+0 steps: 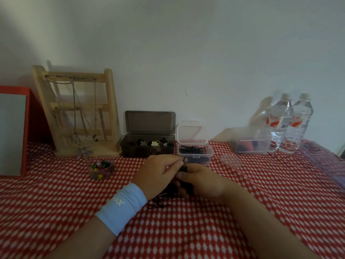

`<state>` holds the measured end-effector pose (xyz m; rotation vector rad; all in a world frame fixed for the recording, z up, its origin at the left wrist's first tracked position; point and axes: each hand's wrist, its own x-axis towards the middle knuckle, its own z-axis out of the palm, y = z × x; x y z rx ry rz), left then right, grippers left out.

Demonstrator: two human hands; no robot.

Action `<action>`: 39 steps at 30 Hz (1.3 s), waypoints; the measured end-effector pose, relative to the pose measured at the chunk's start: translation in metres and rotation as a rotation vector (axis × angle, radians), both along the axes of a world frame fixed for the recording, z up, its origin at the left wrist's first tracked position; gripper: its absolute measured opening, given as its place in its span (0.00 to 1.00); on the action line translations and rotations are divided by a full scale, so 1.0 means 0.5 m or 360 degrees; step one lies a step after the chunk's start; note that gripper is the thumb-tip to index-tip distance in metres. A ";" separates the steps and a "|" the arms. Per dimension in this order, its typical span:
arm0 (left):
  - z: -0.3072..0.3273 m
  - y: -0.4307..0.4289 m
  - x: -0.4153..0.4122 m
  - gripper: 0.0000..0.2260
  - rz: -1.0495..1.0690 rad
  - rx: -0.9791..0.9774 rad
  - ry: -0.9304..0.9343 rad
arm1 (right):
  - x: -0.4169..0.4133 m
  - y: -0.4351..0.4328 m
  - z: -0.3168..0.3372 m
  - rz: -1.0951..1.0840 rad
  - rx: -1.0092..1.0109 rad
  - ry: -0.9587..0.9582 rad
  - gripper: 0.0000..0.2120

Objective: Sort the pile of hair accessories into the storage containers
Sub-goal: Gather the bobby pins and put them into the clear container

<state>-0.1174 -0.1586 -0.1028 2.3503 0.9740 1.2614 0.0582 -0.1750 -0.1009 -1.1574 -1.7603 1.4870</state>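
The left hand point(160, 171) pinches a small dark piece just before the open clear box point(195, 156) of black pins, probably its destination. The right hand point(204, 183) curls round the pile point(160, 202) on the bench, gathering it close.

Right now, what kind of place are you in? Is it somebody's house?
Probably a home, maybe a bedroom or dressing corner. A wooden stand hung with necklaces stands by a plain wall, a dark box holds hair clips, a clear box hairpins, all on a red patterned cloth.
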 end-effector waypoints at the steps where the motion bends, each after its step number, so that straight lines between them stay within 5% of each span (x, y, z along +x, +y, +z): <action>1: -0.001 -0.001 0.001 0.11 0.0005 -0.0026 -0.0030 | -0.001 -0.002 0.002 0.0024 -0.0004 0.0021 0.13; 7: 0.008 -0.010 0.012 0.10 0.0034 0.0070 -0.0060 | -0.005 -0.012 0.004 0.0091 -0.0078 0.0124 0.09; 11: 0.008 -0.008 0.008 0.10 0.0054 -0.0310 -0.0342 | -0.006 -0.010 0.000 0.0125 -0.0060 0.0169 0.09; 17: 0.002 -0.004 -0.001 0.15 -0.0261 -0.0748 -0.0125 | 0.001 -0.005 -0.003 0.0035 0.0023 0.0047 0.10; 24: -0.005 -0.005 0.016 0.19 -0.0256 -0.0939 -0.0645 | -0.003 0.000 0.015 -0.0141 -0.0174 0.0830 0.08; 27: 0.006 -0.013 0.038 0.13 -0.0286 -0.1343 -0.1089 | 0.002 0.010 0.026 -0.0358 -0.0081 0.1281 0.09; 30: 0.020 -0.035 0.058 0.13 -0.0458 -0.1790 -0.1154 | 0.008 0.019 0.035 -0.0555 0.0064 0.1521 0.10; 34: 0.033 -0.050 0.069 0.14 -0.0669 -0.2138 -0.1397 | 0.009 0.016 0.032 -0.0737 0.0346 0.1283 0.09; 39: 0.031 -0.035 0.057 0.14 -0.0784 -0.2181 -0.1630 | -0.013 -0.004 0.035 -0.0727 0.0610 0.0753 0.08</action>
